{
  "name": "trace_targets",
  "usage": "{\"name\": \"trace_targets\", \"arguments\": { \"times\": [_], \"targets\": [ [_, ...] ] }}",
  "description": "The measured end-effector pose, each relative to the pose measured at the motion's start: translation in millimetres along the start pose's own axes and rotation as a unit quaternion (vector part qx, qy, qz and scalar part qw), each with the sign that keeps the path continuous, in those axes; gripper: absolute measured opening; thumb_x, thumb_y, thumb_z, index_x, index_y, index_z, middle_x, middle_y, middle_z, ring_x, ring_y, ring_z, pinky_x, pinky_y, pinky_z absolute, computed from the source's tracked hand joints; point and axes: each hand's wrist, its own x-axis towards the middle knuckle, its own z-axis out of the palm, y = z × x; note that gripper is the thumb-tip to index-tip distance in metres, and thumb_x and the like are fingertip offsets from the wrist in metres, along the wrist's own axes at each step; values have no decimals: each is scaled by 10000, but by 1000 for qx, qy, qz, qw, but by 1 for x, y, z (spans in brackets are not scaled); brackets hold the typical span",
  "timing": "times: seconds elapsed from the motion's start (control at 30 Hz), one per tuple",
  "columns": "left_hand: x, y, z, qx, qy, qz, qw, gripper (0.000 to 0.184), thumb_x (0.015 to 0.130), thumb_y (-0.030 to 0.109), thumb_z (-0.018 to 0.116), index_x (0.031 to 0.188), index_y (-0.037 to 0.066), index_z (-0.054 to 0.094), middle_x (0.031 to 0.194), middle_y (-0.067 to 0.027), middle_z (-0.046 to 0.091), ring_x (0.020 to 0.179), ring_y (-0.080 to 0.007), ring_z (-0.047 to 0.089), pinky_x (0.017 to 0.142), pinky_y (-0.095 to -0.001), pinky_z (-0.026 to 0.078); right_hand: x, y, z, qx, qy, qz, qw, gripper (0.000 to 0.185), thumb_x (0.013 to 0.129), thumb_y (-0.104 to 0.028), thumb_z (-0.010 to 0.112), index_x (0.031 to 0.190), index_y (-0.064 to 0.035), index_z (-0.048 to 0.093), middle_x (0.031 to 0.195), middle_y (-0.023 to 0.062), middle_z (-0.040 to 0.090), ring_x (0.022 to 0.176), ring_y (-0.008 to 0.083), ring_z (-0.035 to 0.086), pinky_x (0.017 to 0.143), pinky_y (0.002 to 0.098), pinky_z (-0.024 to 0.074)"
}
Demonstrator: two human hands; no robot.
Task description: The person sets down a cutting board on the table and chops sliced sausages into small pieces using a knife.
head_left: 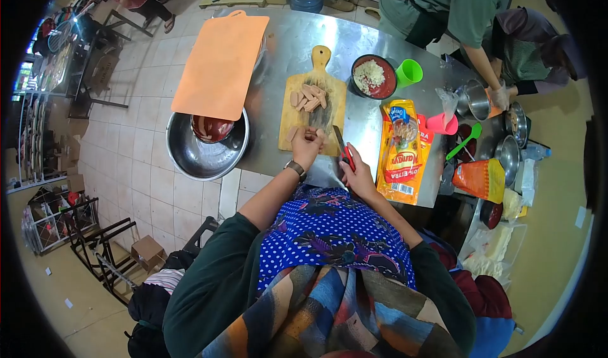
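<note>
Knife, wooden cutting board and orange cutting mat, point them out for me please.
Knife (339,138): head view, on the blade.
Wooden cutting board (335,105): head view, on bare wood near its right edge.
Orange cutting mat (221,65): head view, middle of its flat face.

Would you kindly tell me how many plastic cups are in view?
2: a green cup beside the dark bowl of chopped white pieces, and a pink cup near the yellow packet. Others may be hidden farther right.
</note>
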Motion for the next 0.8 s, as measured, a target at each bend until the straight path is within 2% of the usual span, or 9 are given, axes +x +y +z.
{"name": "trace_targets", "arguments": {
  "times": [0.07,0.1,0.17,0.27,0.47,0.7,0.77,0.8],
  "targets": [
    [1,2,0,-2,6,-1,1000,243,872,28,666,1045,20,495,762,-72,615,587,-132,619,479,-247,497,11,19,8,-194,99,-177,960,607,934,-238,598,1477,-142,344,1011,190,678,833,326,688,722,400,547],
    [1,3,-1,-2,12,-3,1000,193,876,36,666,997,28,515,721,-55,601,560,-118,609,462,-239,484,12,24,8,-194,98,-178,960,607,934,-238,598,1477,-142,344,1011,190,678,833,326,688,722,400,547],
    [3,2,-2,-4,6,-7,1000,164,881,36,662,971,29,525,724,-52,602,559,-116,609,463,-241,487,11,21,9,-274,94,-213,933,617,918,-239,598,1476,-151,348,1083,215,664,915,389,664,768,439,537],
    [4,1,-1,-8,2,-6,1000,120,888,30,655,926,28,540,729,-50,606,561,-115,611,467,-242,492,11,21,12,-323,72,-178,927,644,889,-222,598,1479,-156,346,1083,204,668,886,366,675,738,447,544],
    [4,-8,3,10,5,30,999,74,894,15,640,911,8,568,748,-54,618,577,-110,613,486,-237,501,17,29,22,-379,58,-195,903,740,855,-187,593,1517,-170,261,1012,197,658,790,385,661,653,479,546],
    [0,-9,5,2,7,30,1000,70,897,-11,622,967,-19,618,763,-44,637,627,-104,617,545,-234,514,21,32,24,-418,36,-165,893,787,850,-191,599,1534,-169,211,977,188,631,806,376,652,665,489,543],
    [1,-14,3,25,-1,48,999,83,904,-7,624,987,-15,629,783,-47,649,641,-106,623,561,-238,525,22,38,25,-391,78,-231,888,729,870,-205,575,1525,-176,257,926,189,656,672,384,640,570,483,528],
    [1,-16,2,47,-9,66,997,97,911,-2,626,1007,-11,640,804,-50,660,654,-107,628,577,-242,535,23,41,25,-389,78,-231,888,729,870,-205,575,1525,-176,257,926,189,656,672,384,640,570,483,528]
  ]
}}
